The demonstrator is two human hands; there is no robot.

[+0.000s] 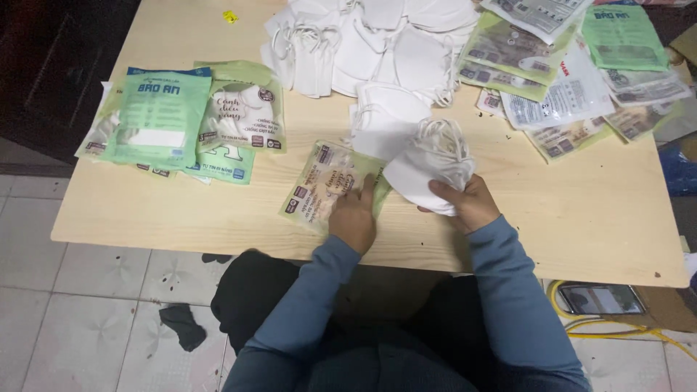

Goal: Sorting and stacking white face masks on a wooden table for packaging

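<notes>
My right hand (463, 201) grips a small stack of white face masks (430, 168) with their ear loops bunched on top, held just above the wooden table (573, 218). My left hand (353, 217) presses down on a flat green and clear plastic pouch (321, 183) lying near the table's front edge, its fingers at the pouch's right end beside the masks. Both arms wear blue sleeves.
A big heap of loose white masks (377, 43) covers the back middle. Filled green pouches (185, 120) are stacked at the left, and empty pouches (573, 80) fan out at the back right. A phone (601, 298) and yellow cable (617, 330) lie on the floor at right.
</notes>
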